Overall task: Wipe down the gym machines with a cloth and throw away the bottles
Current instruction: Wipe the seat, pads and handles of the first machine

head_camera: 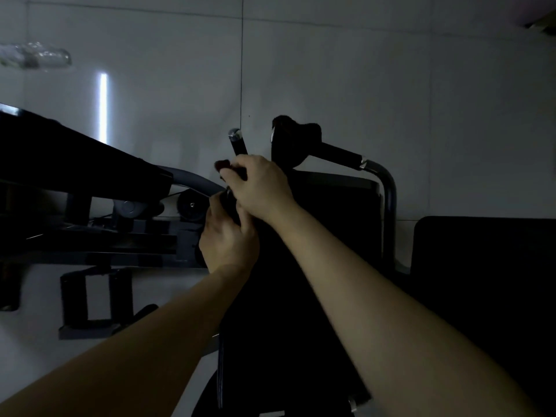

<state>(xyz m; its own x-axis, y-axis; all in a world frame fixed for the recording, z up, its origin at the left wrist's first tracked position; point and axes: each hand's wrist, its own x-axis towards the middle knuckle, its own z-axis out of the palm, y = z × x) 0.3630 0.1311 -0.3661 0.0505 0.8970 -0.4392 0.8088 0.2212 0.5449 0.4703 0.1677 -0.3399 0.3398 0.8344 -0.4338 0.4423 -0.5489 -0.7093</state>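
Two grips are working one handle bar (238, 145). My right grip (258, 188) is clamping a dark reddish cloth (222, 165) around it below the chrome cap. My left grip (228, 236) is curling round the bar lower down, though the dark is hiding exactly what it holds. I am judging that steadying low while sliding and twisting the cloth lengthwise would clean best. The bar's long axis is running up and away from me, cap end leaning slightly left. Well left of the bar, a clear bottle (33, 57) is lying on its side.
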